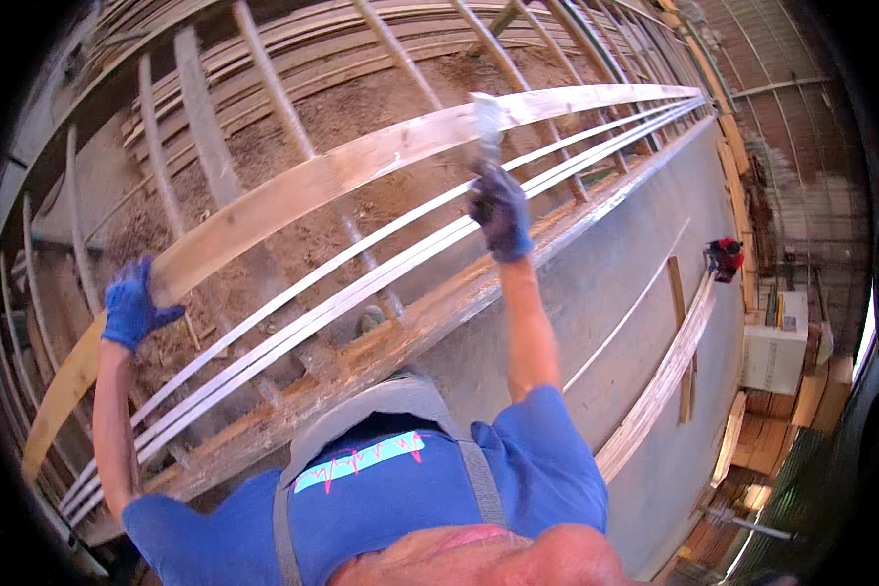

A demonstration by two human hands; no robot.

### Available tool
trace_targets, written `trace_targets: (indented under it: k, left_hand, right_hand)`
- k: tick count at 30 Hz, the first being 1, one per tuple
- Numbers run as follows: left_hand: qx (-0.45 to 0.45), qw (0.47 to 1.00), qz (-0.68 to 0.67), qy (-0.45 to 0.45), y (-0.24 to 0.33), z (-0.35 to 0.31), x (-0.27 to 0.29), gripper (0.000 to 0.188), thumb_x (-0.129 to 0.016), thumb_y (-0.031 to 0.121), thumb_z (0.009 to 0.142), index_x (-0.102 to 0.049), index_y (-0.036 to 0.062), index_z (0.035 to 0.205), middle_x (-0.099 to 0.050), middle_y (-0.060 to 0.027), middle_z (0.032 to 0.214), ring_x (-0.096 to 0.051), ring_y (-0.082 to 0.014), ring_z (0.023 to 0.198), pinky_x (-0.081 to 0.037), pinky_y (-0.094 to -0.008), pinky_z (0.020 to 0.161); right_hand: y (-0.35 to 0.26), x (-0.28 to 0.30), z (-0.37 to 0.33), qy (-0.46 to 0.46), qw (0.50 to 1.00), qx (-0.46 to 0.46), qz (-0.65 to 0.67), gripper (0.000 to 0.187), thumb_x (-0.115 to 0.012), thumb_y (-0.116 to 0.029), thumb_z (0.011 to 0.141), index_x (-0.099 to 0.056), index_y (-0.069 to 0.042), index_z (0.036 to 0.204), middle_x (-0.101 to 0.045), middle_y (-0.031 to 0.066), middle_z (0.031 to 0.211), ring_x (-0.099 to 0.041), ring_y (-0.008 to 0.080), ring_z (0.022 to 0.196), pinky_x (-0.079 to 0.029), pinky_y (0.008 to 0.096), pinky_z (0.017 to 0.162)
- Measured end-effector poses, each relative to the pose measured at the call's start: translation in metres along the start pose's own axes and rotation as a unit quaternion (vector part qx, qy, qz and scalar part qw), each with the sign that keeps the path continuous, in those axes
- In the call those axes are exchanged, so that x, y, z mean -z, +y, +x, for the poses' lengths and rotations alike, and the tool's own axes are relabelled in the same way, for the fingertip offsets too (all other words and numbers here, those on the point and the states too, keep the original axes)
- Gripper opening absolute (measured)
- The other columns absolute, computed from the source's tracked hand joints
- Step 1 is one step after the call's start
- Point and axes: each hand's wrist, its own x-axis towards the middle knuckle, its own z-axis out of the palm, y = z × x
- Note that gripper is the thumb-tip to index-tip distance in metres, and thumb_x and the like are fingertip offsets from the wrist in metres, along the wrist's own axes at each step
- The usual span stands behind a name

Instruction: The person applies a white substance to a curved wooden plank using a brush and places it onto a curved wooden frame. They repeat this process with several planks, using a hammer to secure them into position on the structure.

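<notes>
A long wooden board lies across the rack in front of me. Its left part is bare wood, while its right part looks whitish and wet. My left hand, in a blue glove, rests on the board's left part with fingers laid over it and thumb stretched out. In a dark, stained blue glove, my right hand is closed round the handle of a paintbrush. The white, blurred brush head is over the board. Nearer me, several narrow white strips lie alongside the board.
Metal crossbars carry the work above a dirt-covered floor. Stacked planks lie beyond. On the right are a grey floor, a bundle of long boards, a white box and, farther off, a person in red.
</notes>
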Motion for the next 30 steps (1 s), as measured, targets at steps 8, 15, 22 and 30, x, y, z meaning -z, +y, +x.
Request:
trace_targets:
  k: [8,15,22,30]
  left_hand:
    - [0.004,0.994,0.032,0.101,0.017,-0.012,0.025,0.100,-0.090,0.039,0.052,-0.046,0.0046,0.136,-0.057,-0.0216,0.119,-0.054,-0.0430,0.111,-0.043,-0.0508,0.097]
    - [0.050,0.995,0.031,0.083,0.021,-0.016,0.028,0.092,-0.088,0.038,0.056,-0.050,0.0023,0.132,-0.057,-0.0240,0.121,-0.055,-0.0427,0.114,-0.045,-0.0489,0.096]
    - [0.046,0.989,0.071,0.118,-0.003,-0.034,0.010,0.093,-0.088,0.032,0.053,-0.048,0.0064,0.133,-0.056,-0.0211,0.118,-0.054,-0.0417,0.106,-0.044,-0.0513,0.091]
    - [0.074,0.984,0.096,0.129,-0.056,-0.060,-0.005,0.089,-0.086,0.032,0.054,-0.050,0.0037,0.129,-0.058,-0.0219,0.112,-0.055,-0.0425,0.104,-0.045,-0.0499,0.092]
  right_hand:
    - [-0.005,-0.093,0.127,0.072,0.757,0.397,-0.515,0.024,-0.065,-0.032,0.088,-0.062,-0.008,0.090,-0.065,0.0177,0.068,-0.066,0.0346,0.064,-0.053,0.0453,0.061]
    - [-0.005,-0.089,0.153,0.027,0.708,0.409,-0.576,0.022,-0.069,-0.032,0.085,-0.062,-0.011,0.086,-0.065,0.0156,0.067,-0.065,0.0383,0.063,-0.051,0.0477,0.057]
    - [0.023,-0.100,0.166,-0.051,0.756,0.382,-0.530,0.029,-0.065,-0.039,0.085,-0.061,-0.011,0.079,-0.063,0.0167,0.062,-0.064,0.0380,0.059,-0.049,0.0476,0.052]
    - [0.038,-0.156,0.178,-0.060,0.769,0.390,-0.503,0.028,-0.067,-0.039,0.085,-0.063,-0.012,0.077,-0.063,0.0156,0.060,-0.065,0.0348,0.057,-0.050,0.0447,0.051]
